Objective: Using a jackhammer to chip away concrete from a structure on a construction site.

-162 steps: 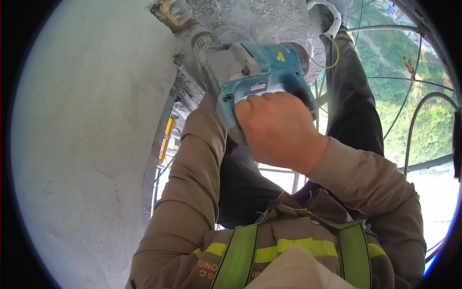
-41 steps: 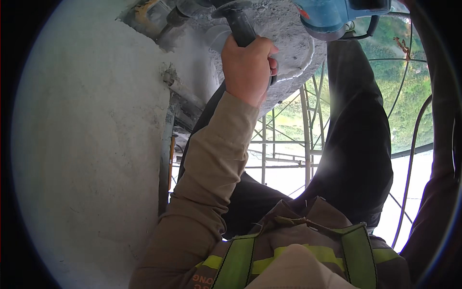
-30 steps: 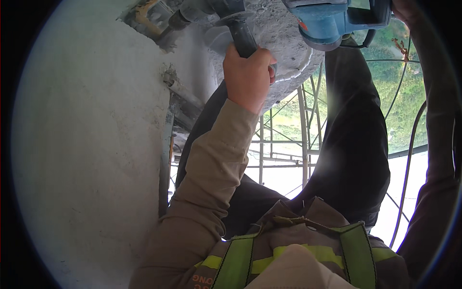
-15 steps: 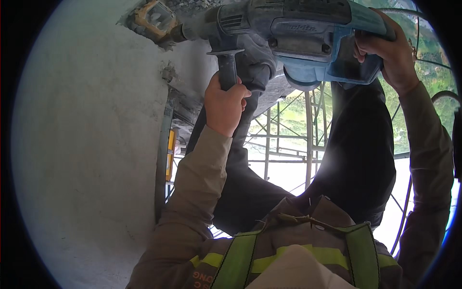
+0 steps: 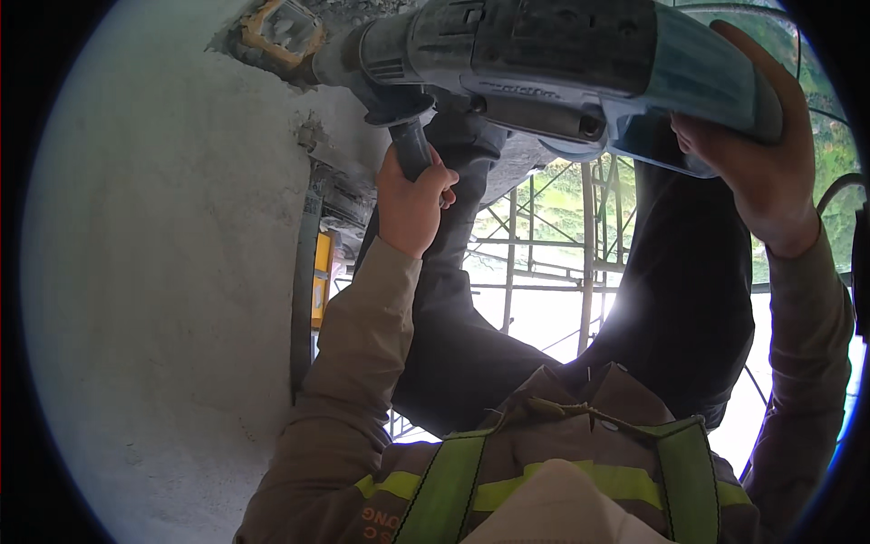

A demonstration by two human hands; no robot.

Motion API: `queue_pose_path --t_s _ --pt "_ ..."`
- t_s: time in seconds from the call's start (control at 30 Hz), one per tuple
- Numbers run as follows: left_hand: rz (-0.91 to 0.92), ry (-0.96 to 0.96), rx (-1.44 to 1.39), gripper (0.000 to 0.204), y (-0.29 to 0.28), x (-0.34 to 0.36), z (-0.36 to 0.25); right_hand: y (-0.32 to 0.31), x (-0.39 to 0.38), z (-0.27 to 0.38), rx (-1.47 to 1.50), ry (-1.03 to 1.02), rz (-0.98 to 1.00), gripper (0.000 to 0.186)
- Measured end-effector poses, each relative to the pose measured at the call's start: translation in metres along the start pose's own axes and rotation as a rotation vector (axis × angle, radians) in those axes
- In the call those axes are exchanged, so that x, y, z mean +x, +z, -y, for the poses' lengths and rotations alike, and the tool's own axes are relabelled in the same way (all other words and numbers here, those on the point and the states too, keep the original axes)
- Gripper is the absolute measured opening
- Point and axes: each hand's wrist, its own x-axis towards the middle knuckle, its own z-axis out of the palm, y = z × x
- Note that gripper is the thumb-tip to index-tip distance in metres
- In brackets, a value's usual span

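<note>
A large blue and dark grey demolition hammer (image 5: 553, 54) lies across the top of the view, its nose toward the left. My left hand (image 5: 412, 199) is closed around its side handle (image 5: 410, 150), which hangs below the front of the body. Round the blue rear grip my right hand (image 5: 766, 150) is wrapped; some of its fingers are hidden behind the tool. The tool's front end reaches the edge of a broken hole (image 5: 283, 34) in the pale wall, where a square piece with an orange-brown rim sits. Whether a bit touches it is hard to see.
The pale concrete wall (image 5: 172, 254) fills the left side. A yellow object (image 5: 321, 276) stands by its edge. Scaffold poles (image 5: 587, 245) and greenery show beyond my legs. Cables (image 5: 838, 189) run down the right side. Rubble lies beside the hole.
The hammer has rolled so more of its top shows, and its rear end has swung right and slightly down. Both hands have moved with it, still gripping.
</note>
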Motion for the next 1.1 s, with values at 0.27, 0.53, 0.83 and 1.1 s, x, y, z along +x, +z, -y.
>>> queue_pose_path --t_s 0.27,0.53,0.83,1.1 --pt "0.125 0.109 0.05 0.023 -0.039 0.036 0.038 0.037 0.011 0.04 -0.203 -0.389 -0.109 0.057" --pt "0.049 0.007 -0.111 0.02 -0.024 0.048 0.018 0.039 0.008 0.025 -0.146 -0.307 -0.004 0.04" --pt "0.097 -0.01 -0.063 0.005 0.009 0.068 0.014 0.014 -0.013 -0.074 -0.063 -0.253 0.079 0.05" --pt "0.078 -0.006 -0.136 0.017 0.029 0.044 0.006 -0.022 -0.04 -0.099 -0.132 -0.354 -0.019 0.068"
